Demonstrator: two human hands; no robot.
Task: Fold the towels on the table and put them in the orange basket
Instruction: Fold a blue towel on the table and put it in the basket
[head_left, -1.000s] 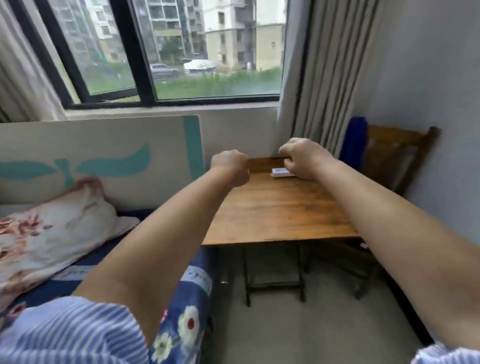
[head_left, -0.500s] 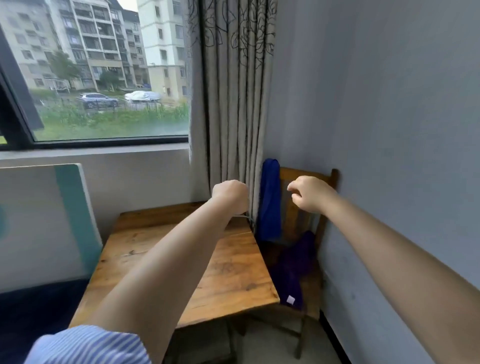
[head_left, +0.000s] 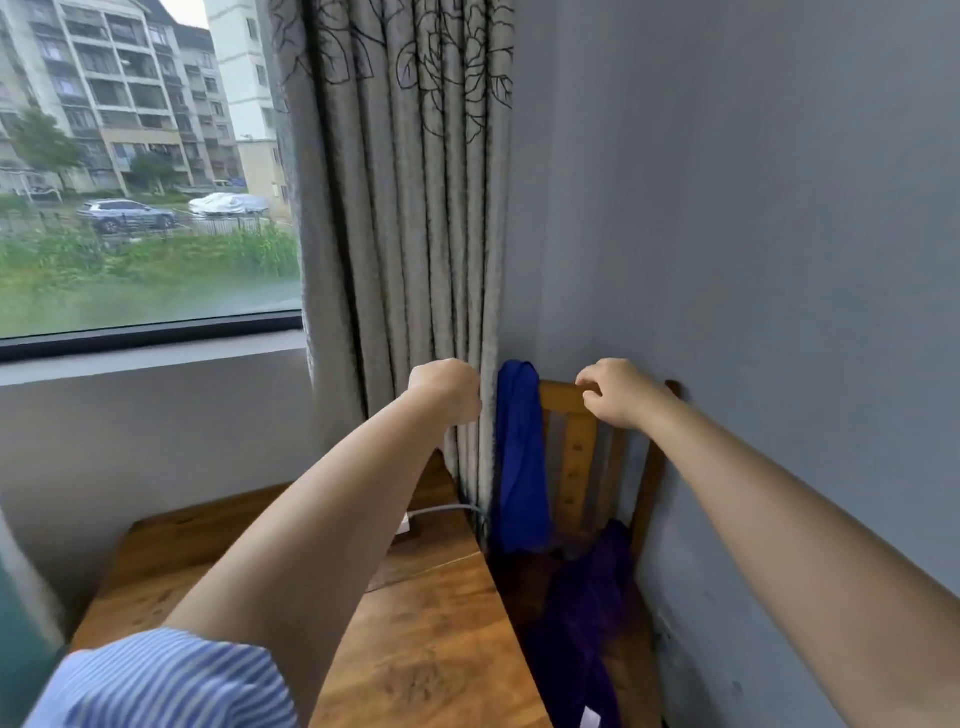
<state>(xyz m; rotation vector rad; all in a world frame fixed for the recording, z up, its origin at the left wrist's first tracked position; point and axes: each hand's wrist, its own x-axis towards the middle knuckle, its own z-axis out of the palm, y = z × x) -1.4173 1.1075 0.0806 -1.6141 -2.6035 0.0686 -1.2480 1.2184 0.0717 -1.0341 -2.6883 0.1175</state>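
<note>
Arms reached forward from striped blue sleeves (head_left: 171, 675) over a wooden table (head_left: 431, 660). The left hand (head_left: 444, 389) was clenched into a fist in front of the curtain (head_left: 415, 234), above the table's far right corner, with nothing visible in it. The right hand (head_left: 618, 389) had its fingers curled at the top rail of a wooden chair (head_left: 576, 457); whether it gripped the rail or only touched it could not be told.

The chair stood squeezed between the table's right edge and the grey wall (head_left: 753, 260), with almost no gap on either side. The curtain hung down to the table's back corner, where a white cable (head_left: 441, 512) lay on the wood. The rest of the visible tabletop was bare.

A blue towel (head_left: 519, 467) hung over the left end of the chair's back, its long axis running straight down, the lower end near the seat. A purple towel (head_left: 587, 623) lay crumpled on the seat just below it, running toward the front edge, with a small white tag (head_left: 589, 718) showing at its near end. Neither hand touched a towel.
</note>
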